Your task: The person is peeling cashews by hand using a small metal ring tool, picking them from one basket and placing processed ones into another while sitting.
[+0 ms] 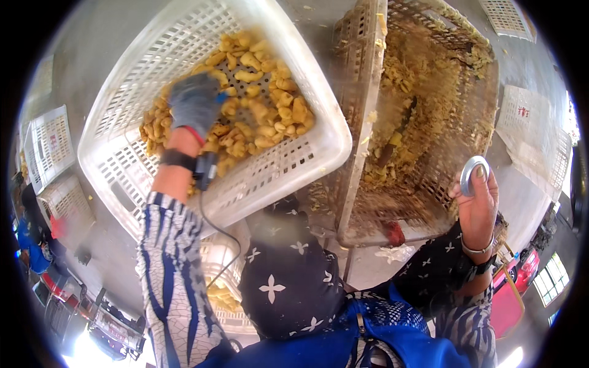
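Note:
My left hand [195, 101], in a grey glove, reaches down into a white plastic basket [313, 144] at the upper left. It touches or hovers just over knobbly yellow ginger pieces [248, 76] heaped inside; motion smears its fingers, so I cannot tell if it grips any. My bare right hand [477, 205] is raised over the near right corner of a dirty crate [362, 135]. Its thumb and fingers are closed on a round silver metal ring [471, 175]. Yellowish peelings [423, 73] coat the crate's inside.
A cable [236, 245] hangs from the device [205, 168] on my left wrist. Below the large basket, a smaller white basket [218, 260] holds more yellow pieces. More white crates [49, 147] stand on the floor at both sides. A pink chair [508, 303] is at the lower right.

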